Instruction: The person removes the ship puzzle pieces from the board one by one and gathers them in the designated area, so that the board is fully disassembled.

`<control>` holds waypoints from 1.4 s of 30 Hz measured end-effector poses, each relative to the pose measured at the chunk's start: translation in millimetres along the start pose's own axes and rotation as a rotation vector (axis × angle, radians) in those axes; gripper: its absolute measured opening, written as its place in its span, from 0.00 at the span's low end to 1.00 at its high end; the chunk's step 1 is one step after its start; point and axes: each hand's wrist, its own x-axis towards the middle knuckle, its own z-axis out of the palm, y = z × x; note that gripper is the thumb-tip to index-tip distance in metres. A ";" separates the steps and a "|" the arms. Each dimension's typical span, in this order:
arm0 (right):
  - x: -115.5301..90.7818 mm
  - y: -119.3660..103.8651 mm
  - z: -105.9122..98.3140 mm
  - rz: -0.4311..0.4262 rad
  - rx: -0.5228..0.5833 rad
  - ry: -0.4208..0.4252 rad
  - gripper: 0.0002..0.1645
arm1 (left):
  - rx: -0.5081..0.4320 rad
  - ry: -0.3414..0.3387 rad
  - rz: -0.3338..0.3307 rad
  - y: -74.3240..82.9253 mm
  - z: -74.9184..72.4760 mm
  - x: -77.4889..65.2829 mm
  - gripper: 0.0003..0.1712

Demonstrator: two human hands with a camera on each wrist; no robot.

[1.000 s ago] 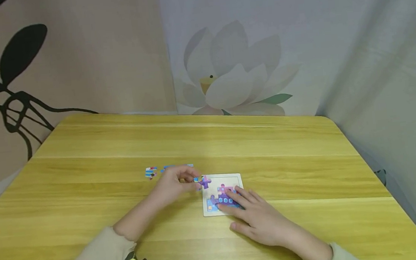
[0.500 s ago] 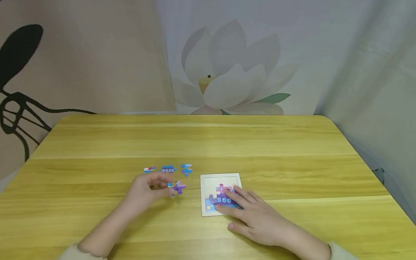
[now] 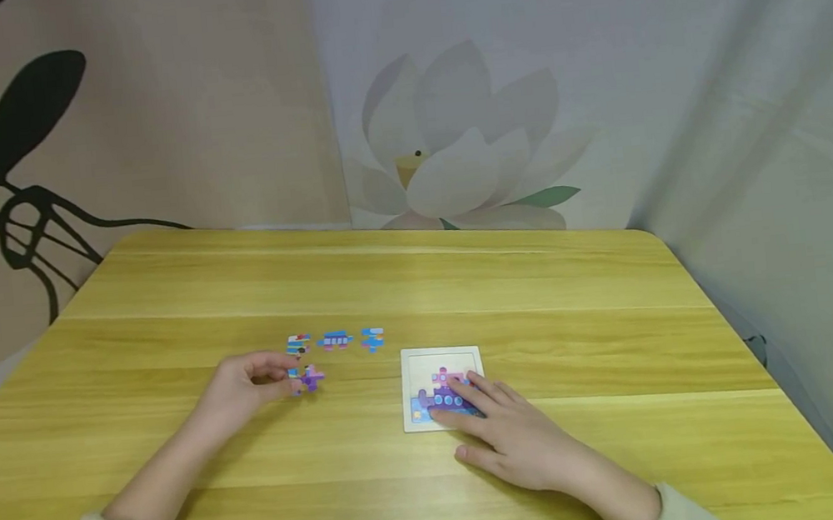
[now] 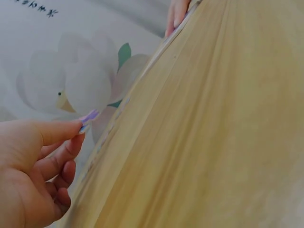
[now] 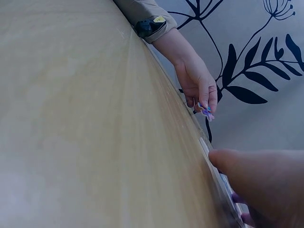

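Between thumb and fingertips, my left hand (image 3: 244, 385) pinches a purple and pink jigsaw piece (image 3: 311, 378) left of the puzzle tray. In the left wrist view the piece (image 4: 89, 116) is seen nearly edge-on, held above the table. My right hand (image 3: 520, 442) rests with spread, fairly straight fingers on the right side of the white-framed puzzle tray (image 3: 419, 364). Joined pieces (image 3: 445, 398) with a purple and blue picture fill the tray's lower part, partly hidden by those fingers. The upper part shows bare pale backing.
Behind the left hand, loose jigsaw pieces lie in a row: a striped one (image 3: 298, 344), a blue one (image 3: 336, 340) and a blue and orange one (image 3: 373, 339). The wooden table (image 3: 541, 298) ends at a patterned curtain (image 3: 221, 103).
My left hand has carried the jigsaw piece leftward from the tray's upper left corner, uncovering the loose pieces. The right hand stays on the tray.
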 end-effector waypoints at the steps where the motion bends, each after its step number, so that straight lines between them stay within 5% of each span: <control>1: -0.3 0.1 0.0 0.001 0.003 -0.001 0.29 | 0.005 0.007 0.002 -1.3 -0.6 0.5 0.16; 10: 0.0 1.8 0.9 -0.016 -0.012 0.017 0.30 | 0.131 0.062 0.054 -15.8 -2.4 7.0 0.10; 24: -0.3 3.3 1.7 -0.019 -0.022 0.027 0.30 | 0.330 0.091 0.247 -20.8 3.4 8.1 0.09; 42: -0.2 4.9 5.8 -0.036 -0.007 0.052 0.29 | 0.270 0.113 0.231 -24.5 1.2 6.9 0.07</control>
